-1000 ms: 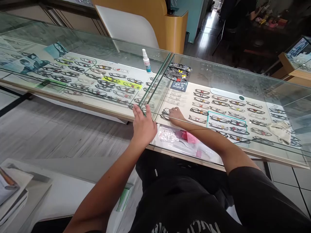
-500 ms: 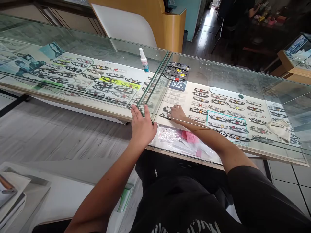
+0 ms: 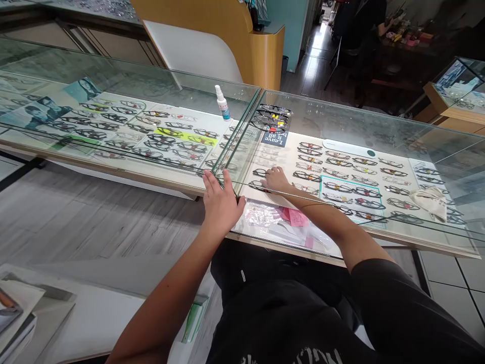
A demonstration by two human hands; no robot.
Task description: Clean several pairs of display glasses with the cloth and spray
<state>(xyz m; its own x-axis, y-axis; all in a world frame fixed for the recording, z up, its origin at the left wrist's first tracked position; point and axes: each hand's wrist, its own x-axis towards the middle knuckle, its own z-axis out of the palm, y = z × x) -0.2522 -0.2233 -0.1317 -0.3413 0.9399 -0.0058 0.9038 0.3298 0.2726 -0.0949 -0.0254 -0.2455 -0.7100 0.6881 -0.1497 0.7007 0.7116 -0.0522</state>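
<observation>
My left hand (image 3: 222,205) lies with fingers spread on the glass edge at the corner where two display cases (image 3: 242,194) meet. My right hand (image 3: 277,179) reaches inside the right case, behind its front glass. Its fingers are bent down over the right end of a dark-framed pair of eyeglasses (image 3: 257,186), and the fingertips are partly hidden. Just beyond lies another dark pair of glasses (image 3: 259,173). Rows of eyeglasses (image 3: 307,176) fill the shelf to the right of this hand.
A white spray bottle (image 3: 223,105) stands on the left case's glass top. Plastic packets (image 3: 263,213) and a pink paper (image 3: 295,217) lie in the lower front compartment. A cloth pouch (image 3: 430,202) sits at the right. A person (image 3: 369,23) is at a far table.
The view has tilted and shifted slightly, so the cases appear lower. My left hand stays at the glass corner. My right hand remains at the same glasses with little visible movement.
</observation>
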